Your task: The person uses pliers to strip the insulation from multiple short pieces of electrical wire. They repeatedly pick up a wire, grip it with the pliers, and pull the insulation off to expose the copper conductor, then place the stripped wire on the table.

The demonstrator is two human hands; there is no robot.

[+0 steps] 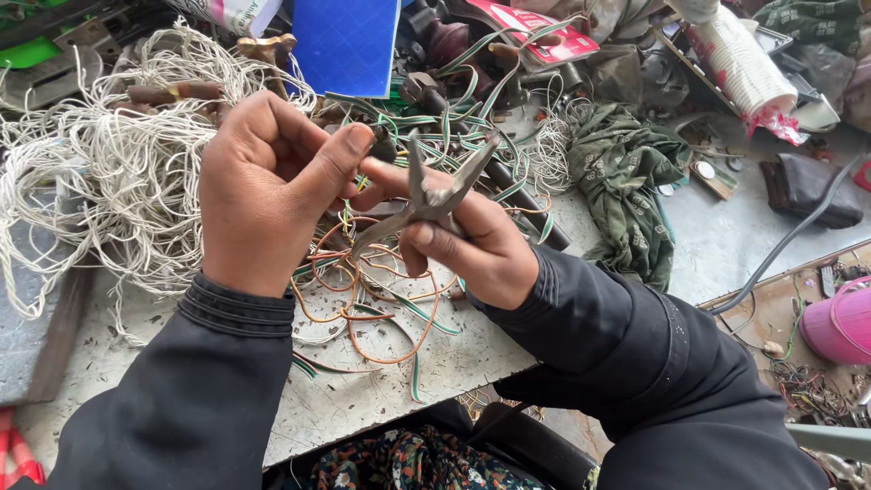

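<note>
I take the grey metal cutting pliers (pixel 434 195) as my landmark, raised above the worn, paint-flecked white bench top (pixel 381 399). My right hand (pixel 467 240) is wrapped around the pliers' handles, fingers clenched on them, thumb laid across the near handle, and the two blades stand spread apart, pointing up and away from me. Just to the left of the pliers, my left hand (pixel 268 191) is curled, thumb and forefinger pinched together close to the blades; I cannot tell for certain what they grip, though thin wire seems to run down from them.

Directly beneath the pliers lies a loose tangle of orange and green-and-white striped wires (pixel 372 299), spread on the bench top. Further left of the pliers, behind the left hand, sits a large heap of pale cream cord (pixel 100 172). Behind the pliers, a blue flat square card (pixel 345 45) leans among dark metal parts. To the right of the pliers a crumpled dark green patterned cloth (pixel 621 181) lies on the bench, and further right and behind it a stack of white paper cups (pixel 748 63) lies on its side. At the far right, lower than the pliers, a pink plastic tub (pixel 839 322) shows at the edge.
</note>
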